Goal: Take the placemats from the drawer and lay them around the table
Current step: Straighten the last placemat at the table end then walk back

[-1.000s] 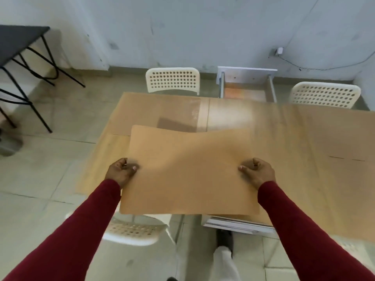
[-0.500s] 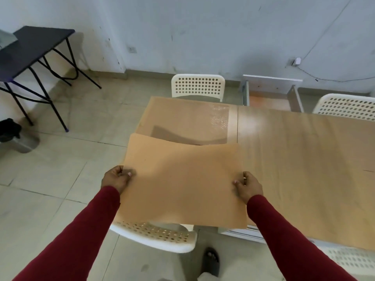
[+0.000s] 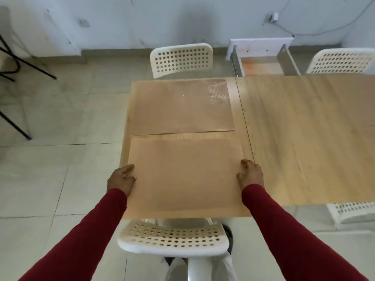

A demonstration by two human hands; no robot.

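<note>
A tan placemat point(image 3: 185, 175) lies flat on the near left end of the wooden table point(image 3: 304, 138). My left hand point(image 3: 121, 180) grips its left edge and my right hand point(image 3: 250, 175) grips its right edge. A second tan placemat point(image 3: 180, 106) lies flat on the far left end of the table, just beyond the first, with a narrow strip of table between them. Past the table's far edge an open drawer point(image 3: 261, 59) sticks out, its wooden bottom showing.
A white perforated chair point(image 3: 172, 238) stands right below my arms at the near edge. Another white chair point(image 3: 181, 58) faces it across the table, a third point(image 3: 343, 60) stands far right, a fourth point(image 3: 353, 213) near right. Black table legs point(image 3: 14, 63) stand at left.
The held placemat came down from mid-air and now lies flat on the near left end of the table. My view shifted left and closer over the table end.
</note>
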